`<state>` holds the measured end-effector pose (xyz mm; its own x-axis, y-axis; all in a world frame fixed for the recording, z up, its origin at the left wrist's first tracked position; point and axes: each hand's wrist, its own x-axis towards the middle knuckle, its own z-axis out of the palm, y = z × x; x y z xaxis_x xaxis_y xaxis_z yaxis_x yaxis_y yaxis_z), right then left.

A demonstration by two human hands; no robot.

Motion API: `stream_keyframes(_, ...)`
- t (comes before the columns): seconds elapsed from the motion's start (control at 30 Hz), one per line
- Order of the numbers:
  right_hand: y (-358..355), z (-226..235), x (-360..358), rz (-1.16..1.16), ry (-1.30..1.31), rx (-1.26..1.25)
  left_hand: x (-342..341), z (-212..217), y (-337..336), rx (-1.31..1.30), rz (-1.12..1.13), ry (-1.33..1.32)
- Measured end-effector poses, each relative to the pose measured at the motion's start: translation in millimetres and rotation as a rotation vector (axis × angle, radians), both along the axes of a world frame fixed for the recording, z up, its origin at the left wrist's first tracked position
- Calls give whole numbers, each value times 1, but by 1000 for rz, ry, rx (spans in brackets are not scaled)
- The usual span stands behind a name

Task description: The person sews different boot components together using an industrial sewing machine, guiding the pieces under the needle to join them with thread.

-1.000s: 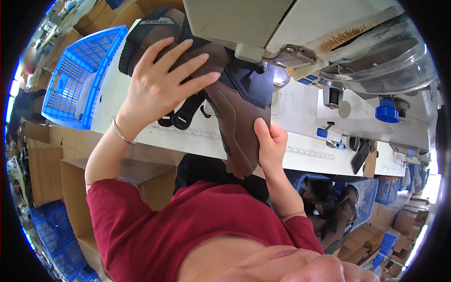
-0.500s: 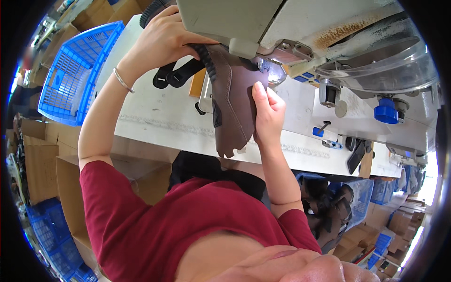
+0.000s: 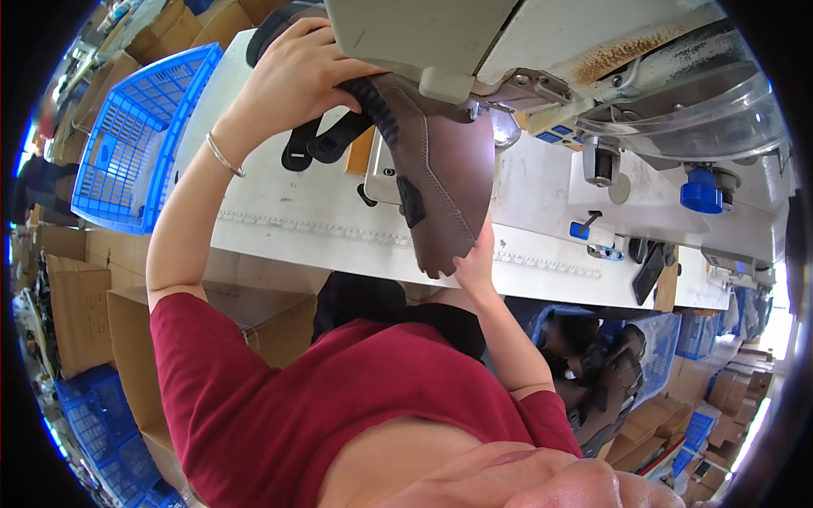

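A brown boot upper (image 3: 436, 182), with black ribbed padding and a stitched seam, hangs from under the head of a sewing machine (image 3: 415, 38) over the white table. My left hand (image 3: 301, 76) lies over the black ribbed part, its fingers curled around it beside the machine head. Low on the right edge of the upper, my right hand (image 3: 476, 264) grips near the notched end; some of its fingers are hidden behind the piece. Two black slotted straps (image 3: 326, 142) dangle under my left hand. A small lamp (image 3: 506, 129) glows by the needle area, which the machine partly hides.
A blue plastic basket (image 3: 140, 140) stands at the table's left end. A ruler strip (image 3: 542, 264) runs along the front of the white table (image 3: 279, 250). A dark phone (image 3: 650, 278) lies at the right. Several brown pieces (image 3: 605, 381) are heaped below, and a cardboard box (image 3: 140, 339) stands at lower left.
My right hand has slid down from near the needle to the lower edge of the upper. The upper's lower end has swung slightly right. My left hand stays on the ribbed part.
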<state>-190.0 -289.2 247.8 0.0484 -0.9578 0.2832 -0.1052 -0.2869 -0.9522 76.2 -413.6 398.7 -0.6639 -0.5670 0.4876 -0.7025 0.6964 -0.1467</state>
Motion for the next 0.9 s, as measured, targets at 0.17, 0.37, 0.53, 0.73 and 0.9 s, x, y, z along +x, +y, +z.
stream_keyframes(0.17,10,-39,4,85,-83,104,6,-1,38,-54,73,-57)
stream_keyframes(0.37,-8,-12,38,193,198,-359,46,11,104,552,258,104)
stream_keyframes(0.53,-17,55,50,426,249,-523,86,21,125,1114,312,353)
stream_keyframes(0.73,-3,92,63,631,440,-187,76,63,99,557,-91,664)
stream_keyframes(0.9,-5,93,60,608,498,-88,-12,68,53,1675,35,-37)
